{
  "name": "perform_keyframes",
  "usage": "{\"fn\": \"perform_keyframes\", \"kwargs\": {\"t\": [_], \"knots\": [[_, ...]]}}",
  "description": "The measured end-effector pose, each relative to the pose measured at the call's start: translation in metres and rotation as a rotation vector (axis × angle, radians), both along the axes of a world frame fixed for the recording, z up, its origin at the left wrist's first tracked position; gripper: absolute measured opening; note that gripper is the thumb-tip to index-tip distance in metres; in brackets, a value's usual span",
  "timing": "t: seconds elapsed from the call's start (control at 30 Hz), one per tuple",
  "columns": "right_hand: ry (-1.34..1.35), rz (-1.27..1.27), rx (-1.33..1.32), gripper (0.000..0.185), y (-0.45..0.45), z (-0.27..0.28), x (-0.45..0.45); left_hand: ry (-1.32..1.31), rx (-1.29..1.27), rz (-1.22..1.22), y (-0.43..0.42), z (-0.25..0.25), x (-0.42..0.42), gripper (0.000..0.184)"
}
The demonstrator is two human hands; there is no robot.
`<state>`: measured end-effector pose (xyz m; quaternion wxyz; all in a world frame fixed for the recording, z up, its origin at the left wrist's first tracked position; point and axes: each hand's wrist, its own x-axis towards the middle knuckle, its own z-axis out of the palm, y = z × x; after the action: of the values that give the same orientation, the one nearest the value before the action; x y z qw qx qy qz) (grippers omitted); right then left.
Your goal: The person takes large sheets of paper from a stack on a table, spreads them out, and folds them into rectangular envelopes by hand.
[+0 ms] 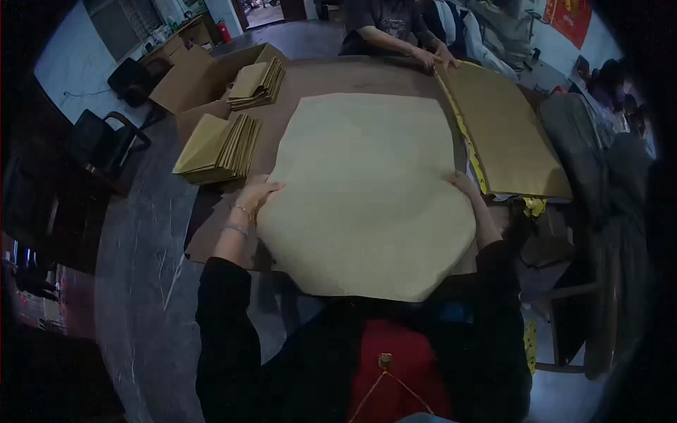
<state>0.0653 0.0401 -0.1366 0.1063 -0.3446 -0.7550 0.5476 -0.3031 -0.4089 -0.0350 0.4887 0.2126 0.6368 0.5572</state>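
A large pale sheet [367,190] lies over the table, its near part bulging past the front edge toward my body. My left hand [259,193] grips its left edge, the thumb on top and the fingers mostly beneath. On the right edge, my right hand [463,185] holds the sheet in the same way, its fingers partly hidden. Just beyond my left hand stands a stack of folded brown paper pieces [220,146]. To the right of my right hand is a long brown board or stack [501,127] with a yellow patterned edge.
A co-worker's hands [434,59] touch the brown stack's far end. Another folded stack [257,83] and an open cardboard box [190,77] are at the table's [310,70] far left. Black chairs [102,148] stand left; grey cloth [582,141] hangs right.
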Motion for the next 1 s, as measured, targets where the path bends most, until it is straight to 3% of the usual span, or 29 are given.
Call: {"fn": "perform_keyframes", "kwargs": {"t": [0.07,0.13,0.17,0.23,0.3,0.33,0.4,0.43,0.5,0.57,0.63,0.7,0.77,0.83,0.9,0.93,1.0], "knots": [[-0.108,-0.019,0.148,0.050,-0.055,0.051,0.006,0.086,-0.075,0.035,-0.016,-0.001,0.015,0.038],[-0.128,-0.109,0.286,0.055,-0.050,0.022,0.006,0.199,-0.184,0.085,-0.031,-0.015,0.022,0.050],[-0.071,-0.137,0.231,0.058,-0.011,-0.042,0.007,0.195,-0.193,0.089,-0.038,-0.016,0.030,0.050],[-0.107,-0.137,0.186,0.062,-0.050,-0.001,0.017,0.240,-0.008,0.076,-0.050,-0.013,0.049,0.062],[-0.061,-0.141,0.264,0.068,-0.058,-0.001,0.031,0.636,-0.022,0.055,-0.070,-0.050,0.042,0.067],[-0.019,-0.102,0.371,0.068,-0.068,0.006,0.034,0.458,0.002,0.080,-0.076,-0.036,0.057,0.064],[0.123,-0.282,0.029,0.059,-0.119,0.056,0.048,0.328,0.037,0.123,-0.078,-0.008,0.085,0.049],[0.154,-0.216,-0.105,0.054,-0.125,0.065,0.059,0.323,0.030,0.132,-0.082,-0.010,0.083,0.049],[0.172,-0.144,-0.244,0.050,-0.132,0.059,0.077,0.257,-0.223,0.041,-0.088,-0.018,0.078,0.039],[0.251,-0.028,-0.433,0.043,-0.132,0.044,0.098,0.110,-0.163,0.107,-0.092,-0.025,0.078,0.033],[0.239,0.079,-0.313,0.041,-0.142,0.048,0.109,-0.077,0.062,0.064,-0.096,-0.021,0.074,0.036],[0.228,0.073,0.121,0.046,-0.156,0.045,0.108,-0.088,0.030,0.136,-0.097,-0.024,0.069,0.043],[0.307,0.049,0.171,0.050,-0.150,0.020,0.111,-0.122,0.041,-0.093,-0.106,-0.034,0.051,0.041],[0.251,0.127,0.552,0.050,-0.141,0.007,0.115,-0.021,-0.047,-0.104,-0.101,-0.017,0.058,0.043],[0.198,-0.011,0.220,0.047,-0.126,-0.008,0.123,0.154,-0.145,-0.270,-0.100,-0.024,0.051,0.045],[-0.105,0.013,0.526,0.041,-0.134,0.020,0.120,0.292,-0.002,-0.335,-0.098,-0.022,0.052,0.045],[-0.381,0.048,0.837,0.036,-0.134,0.020,0.117,0.371,-0.020,-0.304,-0.096,-0.014,0.059,0.046]]}}
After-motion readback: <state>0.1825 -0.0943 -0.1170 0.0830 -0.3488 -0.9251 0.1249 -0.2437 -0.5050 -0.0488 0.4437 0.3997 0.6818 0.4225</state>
